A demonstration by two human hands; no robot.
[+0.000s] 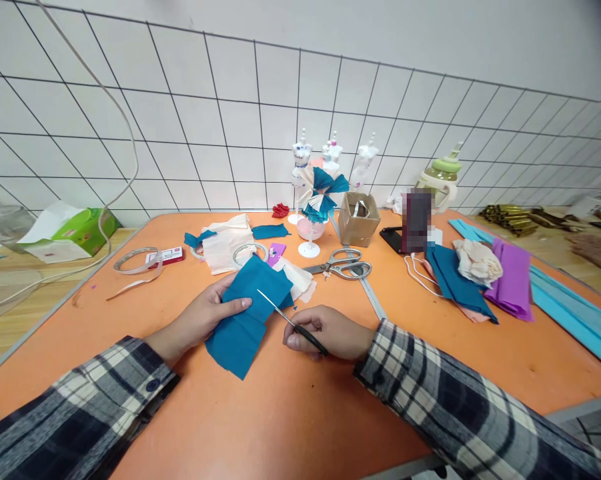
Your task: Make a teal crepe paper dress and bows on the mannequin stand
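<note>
My left hand (217, 307) grips a sheet of teal crepe paper (240, 340) by its left side, thumb on top. The sheet is held above the table, with a slit in its right edge. In my right hand (325, 330) is a pair of small scissors (309, 338) with dark handles. Their thin blades reach over the teal sheet from the right and point up and left. My fingers partly hide the handles. Just beyond the sheet lie cream paper pieces (225, 247), a roll of clear tape (250, 254) and a small purple piece (277, 253).
Large metal scissors (347, 265) lie behind my right hand. Small white mannequins (301, 160) stand at the back, one dressed in teal and cream paper (325, 190). A brown paper box (360, 223) sits beside them. Folded purple paper (511, 280) is at right, a tape roll (133, 260) at left.
</note>
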